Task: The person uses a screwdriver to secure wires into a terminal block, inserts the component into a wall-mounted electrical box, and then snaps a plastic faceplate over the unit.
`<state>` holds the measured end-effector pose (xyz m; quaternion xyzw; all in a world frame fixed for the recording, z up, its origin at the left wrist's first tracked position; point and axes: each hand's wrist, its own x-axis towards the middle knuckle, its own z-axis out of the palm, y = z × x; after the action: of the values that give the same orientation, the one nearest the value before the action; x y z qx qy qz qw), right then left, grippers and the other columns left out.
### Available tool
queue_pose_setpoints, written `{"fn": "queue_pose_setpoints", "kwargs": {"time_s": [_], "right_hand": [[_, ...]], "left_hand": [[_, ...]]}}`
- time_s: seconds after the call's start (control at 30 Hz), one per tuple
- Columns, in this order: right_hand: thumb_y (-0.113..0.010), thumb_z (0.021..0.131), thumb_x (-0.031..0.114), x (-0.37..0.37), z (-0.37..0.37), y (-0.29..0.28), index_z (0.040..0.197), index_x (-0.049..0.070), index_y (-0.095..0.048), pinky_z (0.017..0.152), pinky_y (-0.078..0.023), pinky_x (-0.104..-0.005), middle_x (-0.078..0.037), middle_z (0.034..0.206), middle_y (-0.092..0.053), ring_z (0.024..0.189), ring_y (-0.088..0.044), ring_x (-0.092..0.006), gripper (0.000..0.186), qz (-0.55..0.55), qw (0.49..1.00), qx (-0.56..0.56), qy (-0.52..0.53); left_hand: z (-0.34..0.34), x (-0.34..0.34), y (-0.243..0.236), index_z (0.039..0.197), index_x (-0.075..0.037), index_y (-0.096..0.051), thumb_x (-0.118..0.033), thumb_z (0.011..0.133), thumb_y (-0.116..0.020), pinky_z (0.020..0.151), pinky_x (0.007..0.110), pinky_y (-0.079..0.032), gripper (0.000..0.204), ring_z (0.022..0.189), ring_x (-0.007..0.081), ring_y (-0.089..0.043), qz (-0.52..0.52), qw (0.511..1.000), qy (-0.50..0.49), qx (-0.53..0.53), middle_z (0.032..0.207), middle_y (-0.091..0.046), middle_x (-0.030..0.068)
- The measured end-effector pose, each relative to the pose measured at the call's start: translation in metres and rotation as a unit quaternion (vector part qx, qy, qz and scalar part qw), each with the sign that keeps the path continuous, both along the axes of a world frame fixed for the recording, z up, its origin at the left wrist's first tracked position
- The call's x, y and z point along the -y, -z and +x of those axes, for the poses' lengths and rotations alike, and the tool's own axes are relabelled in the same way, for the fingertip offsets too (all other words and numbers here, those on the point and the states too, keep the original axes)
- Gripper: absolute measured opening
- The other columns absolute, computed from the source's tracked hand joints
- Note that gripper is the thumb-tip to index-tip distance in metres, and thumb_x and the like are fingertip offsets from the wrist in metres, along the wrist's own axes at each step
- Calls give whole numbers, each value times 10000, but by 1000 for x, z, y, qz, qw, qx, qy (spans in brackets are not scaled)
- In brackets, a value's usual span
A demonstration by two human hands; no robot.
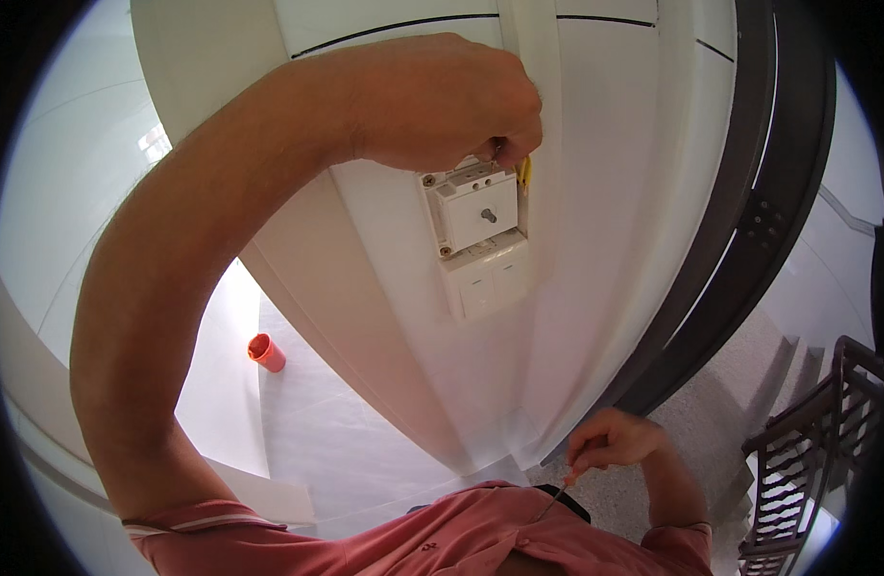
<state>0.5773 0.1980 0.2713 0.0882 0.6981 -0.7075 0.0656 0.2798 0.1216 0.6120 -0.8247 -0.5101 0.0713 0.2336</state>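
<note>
My left hand (471,110) is curled at the top of a white wall fitting (478,216), its fingertips at the small terminals; what they pinch is too small to make out. The fitting has screws at its left corners and a grey central stem, with a yellow wire (524,173) at its upper right. Directly below sits a white double switch (488,290). My right hand (615,442) is low at the right, closed on a screwdriver (559,497) with an orange handle, its shaft slanting down over my red shirt.
A red cylindrical container (266,353) stands on the pale tiled floor (336,427) at lower left. Dark vertical framing (778,144) runs along the right, beside stone steps (787,374) and a brown railing (807,432).
</note>
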Motion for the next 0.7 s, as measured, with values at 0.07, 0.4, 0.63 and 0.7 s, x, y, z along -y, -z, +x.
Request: {"fn": "queue_pose_setpoints", "kwargs": {"time_s": [0.07, 0.4, 0.63, 0.7], "right_hand": [[-744, 973, 62, 7, 3, -21, 1058, -33, -721, 607, -502, -231, -82, 955, -790, 710, -660, -76, 129, 56, 994, -9, 96], [-705, 947, -57, 51, -40, -130, 1088, -82, -695, 679, -516, -240, -139, 991, -708, 775, -660, -124, 143, 281, 729, -410, 471], [-706, 971, -40, 42, -72, -141, 1100, -71, -697, 619, -485, -203, -93, 940, -711, 699, -621, -73, 132, 328, 671, -428, 509], [-714, 979, -21, 40, -74, -142, 1092, -67, -698, 614, -485, -203, -80, 923, -716, 695, -618, -65, 123, 303, 657, -432, 538]], "left_hand": [[-6, 0, 3, 886, -19, -748, -32, 880, -663, 801, 413, -546, 87, 927, 263, -683, -1, 1000, 14, 0, 898, -692, 65], [-14, -4, 3, 846, -48, -704, -25, 851, -682, 793, 383, -557, 33, 978, 220, -641, 20, 994, 81, -70, 890, -673, 16], [-11, -1, -1, 852, -56, -707, -11, 826, -695, 787, 358, -571, 54, 976, 201, -620, 47, 986, 119, -105, 882, -677, 2], [-9, -2, -1, 852, -52, -715, 4, 820, -698, 790, 353, -570, 66, 980, 199, -615, 49, 985, 132, -103, 881, -687, 4]]}}
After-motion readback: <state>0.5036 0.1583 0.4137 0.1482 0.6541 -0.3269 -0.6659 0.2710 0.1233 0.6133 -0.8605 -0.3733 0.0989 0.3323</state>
